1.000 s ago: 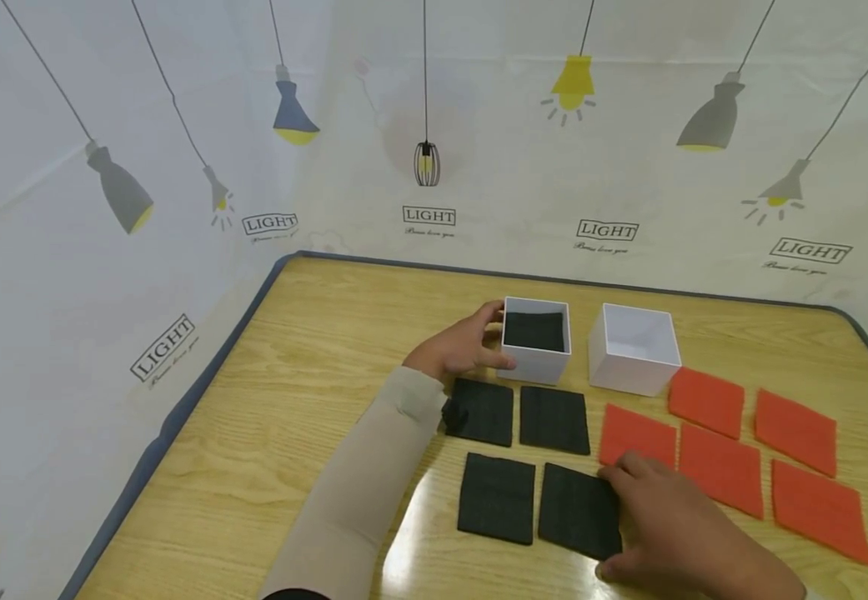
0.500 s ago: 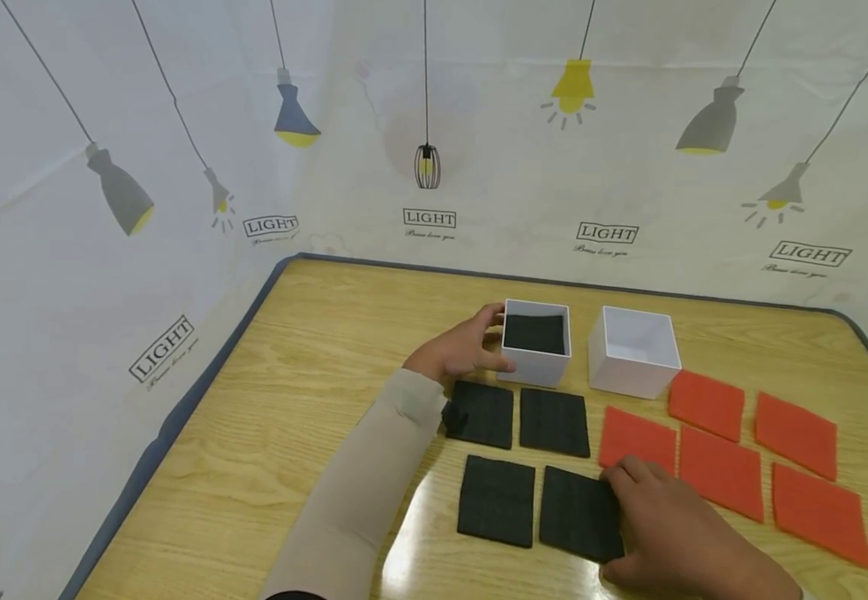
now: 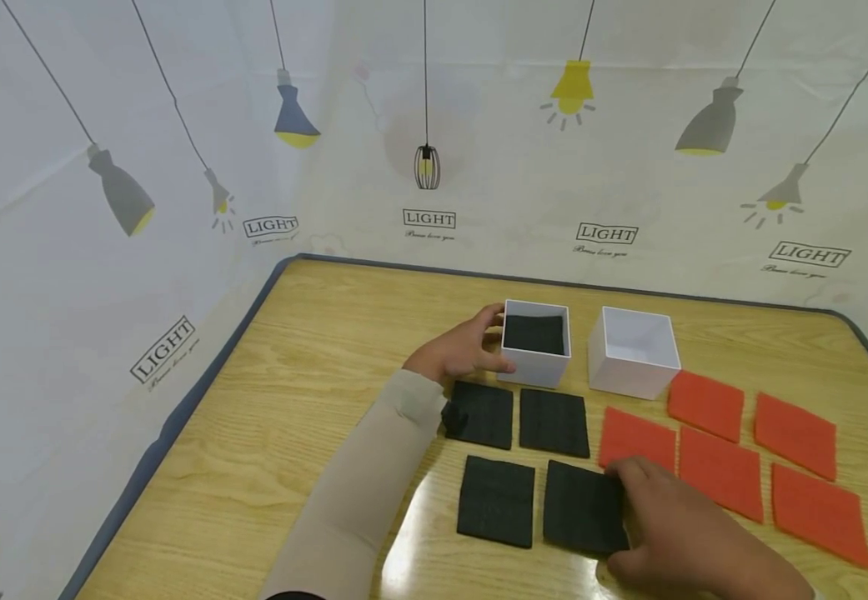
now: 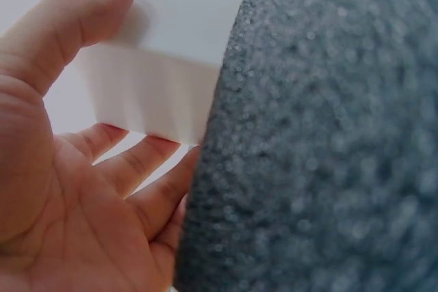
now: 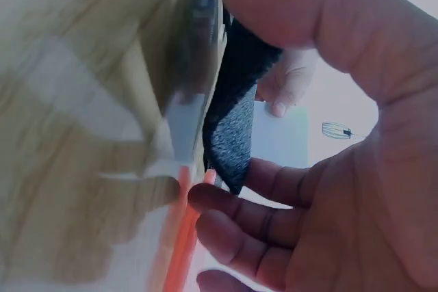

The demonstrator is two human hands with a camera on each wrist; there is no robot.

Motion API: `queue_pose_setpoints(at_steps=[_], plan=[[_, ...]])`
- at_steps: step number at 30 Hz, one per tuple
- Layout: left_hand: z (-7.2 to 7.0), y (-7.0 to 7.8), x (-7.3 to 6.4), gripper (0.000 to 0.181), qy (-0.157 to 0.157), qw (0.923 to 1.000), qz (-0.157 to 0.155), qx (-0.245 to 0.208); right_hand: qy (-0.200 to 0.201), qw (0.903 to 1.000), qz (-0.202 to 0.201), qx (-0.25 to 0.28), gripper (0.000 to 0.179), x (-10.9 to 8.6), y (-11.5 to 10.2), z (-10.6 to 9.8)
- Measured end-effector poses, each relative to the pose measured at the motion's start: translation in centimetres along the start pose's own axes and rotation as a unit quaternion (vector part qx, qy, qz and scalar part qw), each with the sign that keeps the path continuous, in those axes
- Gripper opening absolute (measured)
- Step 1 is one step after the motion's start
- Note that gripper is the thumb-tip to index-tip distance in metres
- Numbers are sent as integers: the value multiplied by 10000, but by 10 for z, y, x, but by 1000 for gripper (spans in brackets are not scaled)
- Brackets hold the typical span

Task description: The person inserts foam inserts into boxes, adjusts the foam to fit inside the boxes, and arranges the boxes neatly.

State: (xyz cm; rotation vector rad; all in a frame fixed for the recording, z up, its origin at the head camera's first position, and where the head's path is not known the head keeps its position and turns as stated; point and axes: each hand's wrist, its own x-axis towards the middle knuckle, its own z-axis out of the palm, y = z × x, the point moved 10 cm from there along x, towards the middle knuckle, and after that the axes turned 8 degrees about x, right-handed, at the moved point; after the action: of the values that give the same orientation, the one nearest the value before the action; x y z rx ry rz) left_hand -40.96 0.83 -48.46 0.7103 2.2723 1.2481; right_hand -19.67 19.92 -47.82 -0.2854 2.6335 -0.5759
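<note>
My left hand [image 3: 464, 346] grips the left side of an open white box [image 3: 533, 368], thumb at its front and fingers behind. Inside this box shows a black square pad [image 3: 534, 333]. In the left wrist view, the fingers and thumb touch the box's white walls [image 4: 157, 87]. At the lower right, my right hand [image 3: 684, 527] pinches the right edge of another black square pad [image 3: 584, 507], which bends between thumb and fingers in the right wrist view [image 5: 236, 124]. Beside it lie several more black pads [image 3: 496, 502] on the table.
A second white box [image 3: 632, 371] stands right of the first, with no pad visible in it. Several red square pads [image 3: 720, 471] lie flat to the right, one partly behind my right hand. A printed curtain [image 3: 479, 100] stands behind the wooden table [image 3: 268, 400].
The black pad under my right hand has shifted slightly right, and its far edge has lifted and turned. The right hand moved slightly right with it. My left hand stays on the box.
</note>
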Motion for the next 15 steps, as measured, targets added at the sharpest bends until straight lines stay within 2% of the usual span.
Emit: queue_pose_setpoints(at_steps=[2, 6, 15], plan=[[0, 0, 1, 106, -20, 10000, 11, -77, -11, 9999, 14, 152, 104, 0, 1, -2], [2, 0, 1, 105, -70, 9997, 63, -204, 131, 9988, -258, 386, 100, -1, 0, -6], [1, 2, 1, 106, -30, 10000, 79, -27, 444, 9896, -1002, 927, 90, -3, -2, -19]])
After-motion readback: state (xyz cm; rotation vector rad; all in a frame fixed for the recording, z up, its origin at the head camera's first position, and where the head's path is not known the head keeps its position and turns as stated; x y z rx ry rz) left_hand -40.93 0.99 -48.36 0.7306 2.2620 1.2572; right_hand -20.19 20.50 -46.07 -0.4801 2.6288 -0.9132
